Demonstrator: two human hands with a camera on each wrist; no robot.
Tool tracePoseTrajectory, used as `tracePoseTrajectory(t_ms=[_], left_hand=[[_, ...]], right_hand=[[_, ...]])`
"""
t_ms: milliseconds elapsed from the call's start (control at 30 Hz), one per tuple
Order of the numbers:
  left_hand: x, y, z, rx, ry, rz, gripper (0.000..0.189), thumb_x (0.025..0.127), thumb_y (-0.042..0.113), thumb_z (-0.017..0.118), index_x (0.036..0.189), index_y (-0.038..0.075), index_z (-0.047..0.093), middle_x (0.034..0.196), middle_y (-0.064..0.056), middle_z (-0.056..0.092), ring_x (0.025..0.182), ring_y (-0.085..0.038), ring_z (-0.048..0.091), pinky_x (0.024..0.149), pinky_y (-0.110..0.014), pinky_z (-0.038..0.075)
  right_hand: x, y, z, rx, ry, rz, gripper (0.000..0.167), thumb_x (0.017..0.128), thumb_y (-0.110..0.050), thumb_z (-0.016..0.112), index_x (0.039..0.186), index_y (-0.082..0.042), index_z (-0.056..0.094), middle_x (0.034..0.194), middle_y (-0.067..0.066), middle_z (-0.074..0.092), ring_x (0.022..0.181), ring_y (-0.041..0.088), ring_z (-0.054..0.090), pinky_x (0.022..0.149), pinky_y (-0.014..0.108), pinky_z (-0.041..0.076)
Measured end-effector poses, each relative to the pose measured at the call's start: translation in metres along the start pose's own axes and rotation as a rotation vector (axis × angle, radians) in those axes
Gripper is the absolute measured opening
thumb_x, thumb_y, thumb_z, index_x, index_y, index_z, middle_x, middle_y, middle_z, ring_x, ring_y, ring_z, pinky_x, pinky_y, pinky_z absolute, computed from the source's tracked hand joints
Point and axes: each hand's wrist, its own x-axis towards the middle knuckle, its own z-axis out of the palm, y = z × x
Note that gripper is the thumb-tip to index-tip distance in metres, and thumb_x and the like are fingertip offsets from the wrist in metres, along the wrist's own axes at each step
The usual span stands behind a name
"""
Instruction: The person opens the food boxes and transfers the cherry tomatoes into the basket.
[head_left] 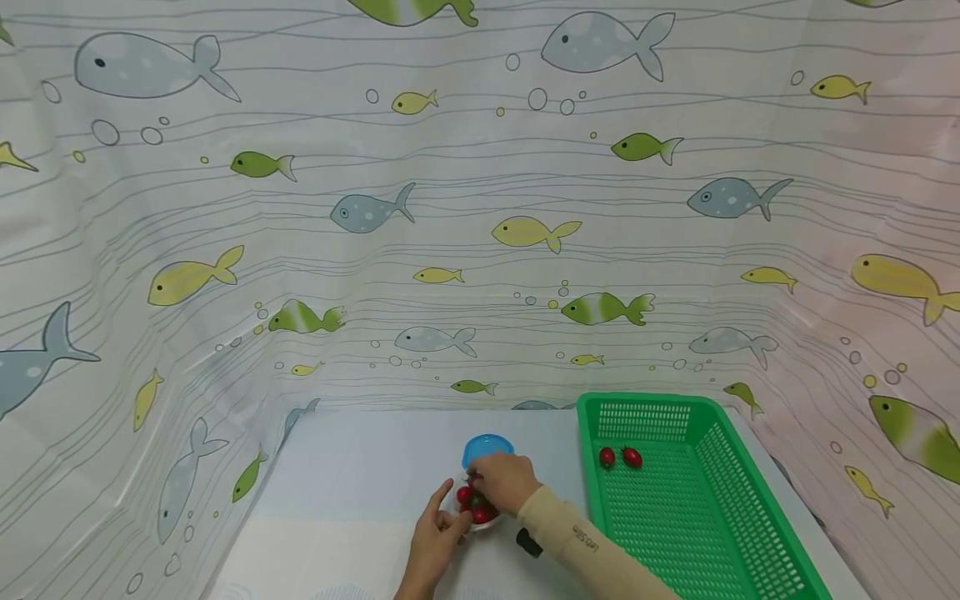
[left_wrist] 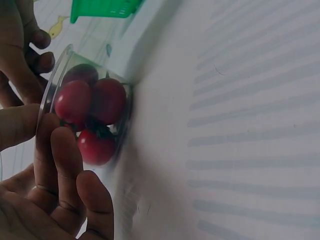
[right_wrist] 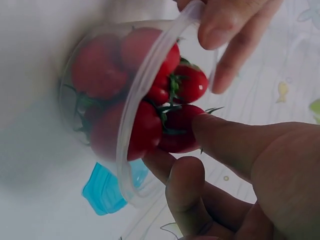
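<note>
A clear round plastic container point(right_wrist: 131, 115) filled with several cherry tomatoes point(right_wrist: 100, 67) stands on the table in front of me. My left hand point(head_left: 437, 532) grips it from the left, thumb at the rim and fingers along the side in the left wrist view. My right hand point(head_left: 508, 483) reaches over the container's mouth from the right. Between its thumb and fingers it pinches a red cherry tomato point(right_wrist: 179, 131) with a green stem, among the others at the top. Just behind the container lies a blue lid point(head_left: 486, 444), partly covered by the right hand.
On the right stands a green plastic basket point(head_left: 678, 546) with two cherry tomatoes point(head_left: 632, 457) near its back left corner. The white table point(head_left: 345, 475) meets a fish-patterned curtain point(head_left: 480, 300) at the back and sides.
</note>
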Motion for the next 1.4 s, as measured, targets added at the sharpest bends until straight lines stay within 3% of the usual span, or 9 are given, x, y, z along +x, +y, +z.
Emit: tracePoseTrajectory(t_ms=[267,533,867,1033,1400], left_hand=[[0.002,-0.003,-0.001,0.002,0.002,-0.002,0.073,0.094,0.018,0.071,0.155,0.003,0.035,0.074,-0.001,0.064,0.069,-0.018,0.059,0.058,-0.025,0.044],[0.000,-0.003,-0.003,-0.011,0.005,0.004,0.072,0.095,0.018,0.070,0.155,0.001,0.034,0.074,-0.004,0.065,0.068,-0.017,0.059,0.057,-0.025,0.044],[0.001,-0.002,-0.003,-0.012,0.005,0.011,0.071,0.094,0.015,0.070,0.155,0.001,0.035,0.076,-0.007,0.065,0.069,-0.019,0.061,0.057,-0.026,0.046],[0.000,-0.002,-0.003,-0.018,0.009,0.022,0.071,0.094,0.015,0.070,0.154,0.000,0.036,0.074,-0.004,0.064,0.068,-0.018,0.060,0.056,-0.025,0.045],[0.001,-0.003,-0.001,-0.007,0.017,-0.009,0.070,0.094,0.016,0.070,0.154,0.004,0.037,0.075,-0.003,0.063,0.069,-0.018,0.060,0.057,-0.026,0.045]], right_hand=[[-0.003,0.004,-0.016,0.144,-0.004,0.029,0.018,0.094,-0.029,0.074,0.110,-0.023,0.077,0.093,-0.005,0.076,0.093,0.027,0.071,0.074,0.053,0.056],[-0.004,0.011,-0.027,0.256,-0.003,0.033,0.019,0.095,-0.029,0.072,0.112,-0.022,0.076,0.084,-0.007,0.072,0.073,0.010,0.064,0.060,0.035,0.054],[-0.006,0.026,-0.041,0.382,0.007,0.073,0.025,0.097,-0.034,0.069,0.120,-0.024,0.071,0.100,-0.002,0.075,0.090,0.016,0.069,0.074,0.041,0.057],[-0.008,0.032,-0.044,0.473,0.010,0.081,0.023,0.098,-0.033,0.069,0.120,-0.026,0.071,0.103,0.000,0.074,0.092,0.019,0.069,0.074,0.043,0.057],[-0.015,0.049,-0.056,0.598,0.031,0.083,0.026,0.100,-0.028,0.066,0.125,-0.019,0.068,0.102,0.003,0.074,0.073,0.012,0.066,0.065,0.033,0.055]])
